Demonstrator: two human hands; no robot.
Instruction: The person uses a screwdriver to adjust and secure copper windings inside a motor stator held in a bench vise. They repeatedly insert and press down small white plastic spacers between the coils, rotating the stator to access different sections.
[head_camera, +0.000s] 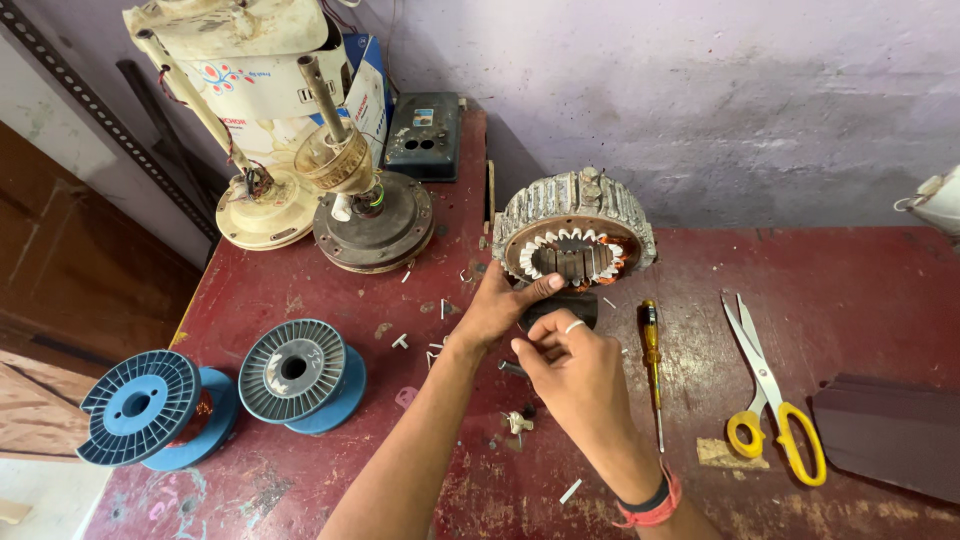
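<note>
**Head view: bench stock, fan stator propped on edge**

Head camera, listed from the left edge across.

1. 2 blue wire spools (150, 408) and (300, 373), lying flat near the left edge of the red bench (860, 270). Either could roll off if knocked.
2. 2 fan motor assemblies (375, 215) at the back left, shafts upright, wires trailing.
3. White insulation scraps (400, 341) scattered just left of the hands; loose bits could get into the work.
4. Left hand (497, 308): fingers wrapped on the lower rim of the stator, thumb pressed along its inner edge, a steadying hold.
5. Stator (574, 232): grey laminated ring with white slot liners and copper showing, tilted on edge on a small dark block, back centre. Judged the chief risk: it could tip or slide if the left hand eases, and sharp slot edges could nick a fingertip.
6. Right hand (572, 372): fingers curled nearly closed, pinched at the tips; what they hold cannot be told.
7. Yellow-handled screwdriver (651, 365), just right of that hand, easily brushed.
8. Yellow-handled scissors (770, 395), blades parted.
9. Dark sheet stack (890, 430), far right.
</note>
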